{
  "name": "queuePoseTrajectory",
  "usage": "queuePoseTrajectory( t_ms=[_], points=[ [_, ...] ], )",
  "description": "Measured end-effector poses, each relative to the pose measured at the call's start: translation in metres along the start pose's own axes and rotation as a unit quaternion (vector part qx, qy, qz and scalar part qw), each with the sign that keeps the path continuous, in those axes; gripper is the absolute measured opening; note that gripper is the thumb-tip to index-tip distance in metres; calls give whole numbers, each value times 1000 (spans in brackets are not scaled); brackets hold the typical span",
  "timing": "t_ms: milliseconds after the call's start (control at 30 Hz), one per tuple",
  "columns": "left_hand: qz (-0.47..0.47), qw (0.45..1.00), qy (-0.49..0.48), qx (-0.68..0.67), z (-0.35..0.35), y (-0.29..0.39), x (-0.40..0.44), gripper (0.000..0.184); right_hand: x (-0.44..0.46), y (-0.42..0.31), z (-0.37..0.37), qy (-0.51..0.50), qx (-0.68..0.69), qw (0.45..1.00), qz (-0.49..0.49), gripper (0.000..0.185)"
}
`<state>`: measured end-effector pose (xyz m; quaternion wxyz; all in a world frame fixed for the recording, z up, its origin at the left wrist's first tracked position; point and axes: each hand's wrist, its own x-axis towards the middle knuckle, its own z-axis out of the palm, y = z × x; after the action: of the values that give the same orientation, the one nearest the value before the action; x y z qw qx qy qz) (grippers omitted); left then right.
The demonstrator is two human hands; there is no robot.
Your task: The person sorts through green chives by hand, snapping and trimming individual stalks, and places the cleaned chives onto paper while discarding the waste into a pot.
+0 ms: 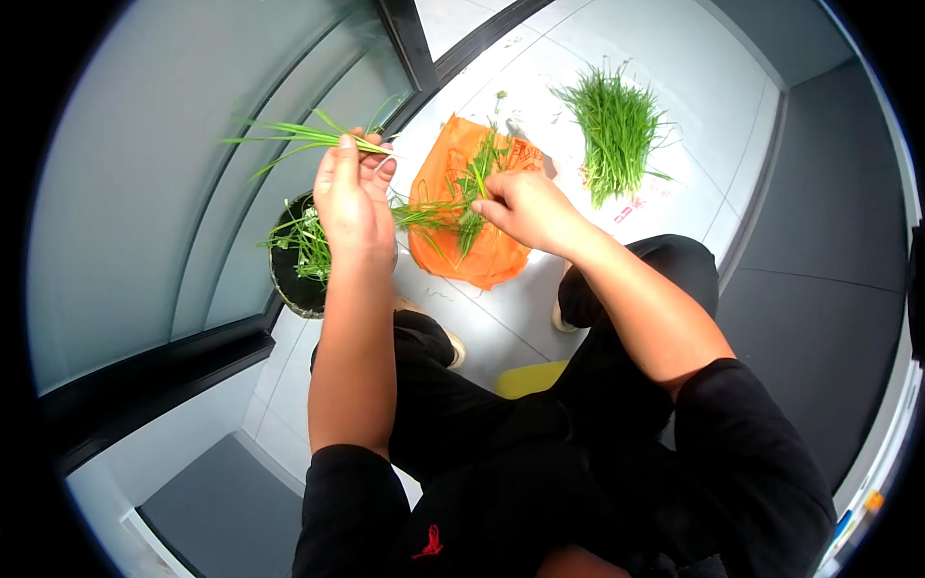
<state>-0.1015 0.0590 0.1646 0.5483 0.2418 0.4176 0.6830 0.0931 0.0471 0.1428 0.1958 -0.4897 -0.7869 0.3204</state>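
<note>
My left hand [355, 197] is closed around a small bunch of Chinese chives [299, 137], their green tips pointing left and pale ends to the right. My right hand [535, 207] pinches a yellowish-green chive blade [480, 181] above an orange plastic bag [493, 262]; the fingers partly hide it. Loose chives [429, 214] and leafy green stalks [470, 231] lie on the bag, beneath and beside my right hand. To the right, a large pile of chives [612, 135] rests on the floor.
A dark round bucket [281, 275] with cut greens [310, 246] stands behind my left wrist, beside the frosted glass door [164, 193]. Dark grey panels [829, 222] run along the right. A yellow-green seat [530, 379] shows between my legs on the tiled floor.
</note>
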Motion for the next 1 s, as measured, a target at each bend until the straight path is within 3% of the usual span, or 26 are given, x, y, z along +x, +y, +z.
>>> queuePoseTrajectory(
  t_ms=[133, 200, 233, 300, 333, 467, 567, 633, 767, 800, 833, 867, 900, 1000],
  points=[
    [-10, 1000, -2, -17, -5, 4, 3, 21, 3, -2, 6, -17, 140, 990, 28, 19],
    [-20, 999, -19, -22, -4, 2, 1, 21, 5, -14, 0, -14, 440, 893, 93, 18],
    [-21, 998, -54, 4, -1, -1, -2, 20, 5, -18, -2, -15, 440, 893, 93, 18],
    [-20, 994, -90, 52, 8, -7, -8, 20, 8, -24, -6, -84, 587, 799, 97, 30],
    [-17, 993, -101, 61, 10, -9, -9, 20, 11, -24, -5, -110, 600, 786, 102, 25],
    [5, 991, -88, 96, 9, -8, -11, 20, 15, -24, 8, -80, 560, 812, 143, 18],
    [37, 995, -46, 80, 3, 2, -5, 20, 17, -22, 20, -128, 488, 854, 125, 18],
    [118, 990, 36, 63, -6, 18, 2, 20, 15, -18, 42, -140, 477, 856, 141, 19],
    [180, 974, -7, 136, 4, 22, -16, 20, 42, -31, 107, -210, 324, 909, 156, 20],
    [192, 967, -36, 166, 8, 21, -22, 20, 65, -33, 150, -106, 434, 894, 21, 20],
    [201, 957, -67, 197, 12, 20, -28, 20, 79, -26, 173, -50, 487, 871, -42, 20],
    [178, 970, -98, 134, 17, 21, -33, 18, 93, -17, 199, 0, 533, 839, -111, 20],
    [164, 971, -125, 117, 16, 21, -34, 17, 105, -6, 213, -11, 489, 867, -99, 21],
    [120, 982, -80, 124, 1, 20, -25, 16, 117, 38, 234, -31, 341, 939, -38, 26]
  ],
)
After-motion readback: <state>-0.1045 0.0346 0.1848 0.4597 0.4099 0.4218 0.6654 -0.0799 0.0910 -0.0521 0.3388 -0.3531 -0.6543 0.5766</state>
